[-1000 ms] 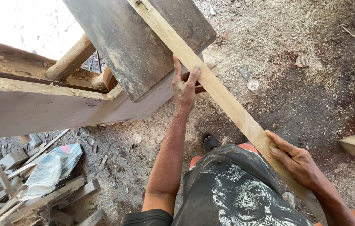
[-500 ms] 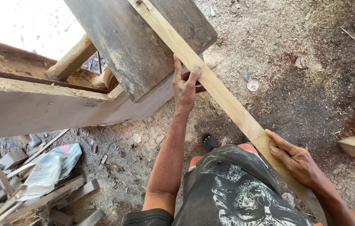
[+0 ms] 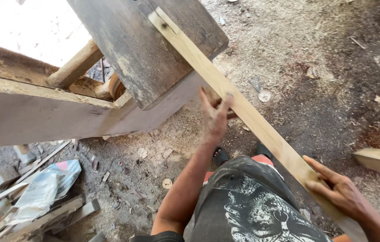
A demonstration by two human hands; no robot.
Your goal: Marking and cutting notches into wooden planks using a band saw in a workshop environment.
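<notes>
Sawdust and wood chips cover the dirt floor (image 3: 315,49) of an open-air workshop, seen from above the person's own body. Ahead of the hands stands a heavy, weathered tabletop (image 3: 140,49) of dark grey board, carried on a thick pale beam (image 3: 33,107) with a round wooden peg (image 3: 75,65) showing behind it.

A long pale wooden strip (image 3: 243,114) is the thing in hand. Its long axis runs on a diagonal: the far end lies on the tabletop, up and away from the hands, and the near end comes down toward the person's right hip. It is narrow, flat and straight, with its broad face turned up.

The right hand (image 3: 338,192) is at the near end of the strip, fingers spread and laid over its upper face and edge, bearing on it; whether the thumb closes underneath cannot be told. The left hand (image 3: 214,116) is further along, just beside the strip's left edge, between the right hand and the tabletop. It is blurred, fingers loosely apart and raised, and holds nothing; whether a fingertip touches the wood cannot be told.

Below the left forearm, dark sandals (image 3: 219,157) show on the floor beside the person's dark printed shirt (image 3: 252,206). Well to the left of the left hand lies a heap of scrap wood offcuts (image 3: 28,215) with a crumpled plastic sack (image 3: 48,188) on it. Just right of the right hand, another pale board end (image 3: 378,161) juts in.
</notes>
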